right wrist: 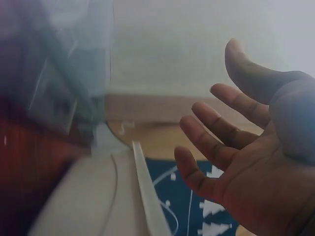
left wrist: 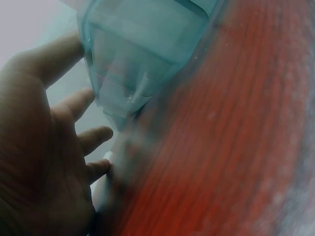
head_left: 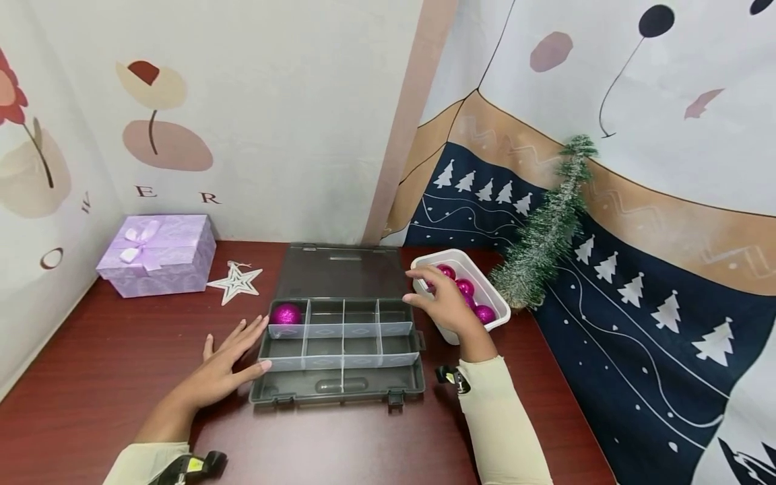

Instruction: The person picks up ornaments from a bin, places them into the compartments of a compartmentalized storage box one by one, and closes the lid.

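A dark translucent compartment box (head_left: 291, 397) lies on the table with its lid (head_left: 339, 273) folded back. One glittery magenta ball (head_left: 286, 314) sits in its back-left compartment. My left hand (head_left: 221, 370) has its fingers spread along the box's left side, fingertips right at the edge; the left wrist view shows the hand (left wrist: 34, 142) beside the box wall (left wrist: 142, 44). Over the near-left rim of a white container (head_left: 445, 335), my right hand (head_left: 445, 303) hovers with parted, relaxed fingers and nothing in them. Several magenta balls (head_left: 484, 314) lie inside that container, partly hidden by the hand.
A lilac gift box (head_left: 166, 259) with a bow stands at the back left, beside a white star ornament (head_left: 235, 282). Behind the white container leans a small frosted Christmas tree (head_left: 545, 232). Printed cloth walls (head_left: 291, 121) border the wooden table (head_left: 315, 444).
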The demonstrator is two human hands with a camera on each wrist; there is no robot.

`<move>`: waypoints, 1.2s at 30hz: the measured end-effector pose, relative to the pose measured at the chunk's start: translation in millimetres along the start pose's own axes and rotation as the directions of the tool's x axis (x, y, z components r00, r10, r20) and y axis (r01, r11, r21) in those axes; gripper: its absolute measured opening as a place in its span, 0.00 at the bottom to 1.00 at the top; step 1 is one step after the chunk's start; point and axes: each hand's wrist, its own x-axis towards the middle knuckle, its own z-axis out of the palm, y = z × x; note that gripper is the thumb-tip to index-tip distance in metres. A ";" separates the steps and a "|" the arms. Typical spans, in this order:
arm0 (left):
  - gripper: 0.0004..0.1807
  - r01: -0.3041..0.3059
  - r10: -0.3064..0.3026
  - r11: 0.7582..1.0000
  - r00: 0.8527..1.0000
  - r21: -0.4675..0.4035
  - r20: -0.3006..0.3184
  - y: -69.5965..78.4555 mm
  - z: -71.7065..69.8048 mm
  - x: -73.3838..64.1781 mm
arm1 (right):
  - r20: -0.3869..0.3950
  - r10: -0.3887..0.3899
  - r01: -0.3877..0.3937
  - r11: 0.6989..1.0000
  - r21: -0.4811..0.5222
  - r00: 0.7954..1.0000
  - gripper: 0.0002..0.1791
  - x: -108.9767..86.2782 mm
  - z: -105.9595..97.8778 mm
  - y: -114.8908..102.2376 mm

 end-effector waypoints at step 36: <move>0.48 -0.008 0.007 1.000 1.000 -0.013 -0.006 -0.5 -1.5 -1.2 | -0.167 0.130 -0.172 0.949 -0.263 0.977 0.29 -31.1 -48.4 83.7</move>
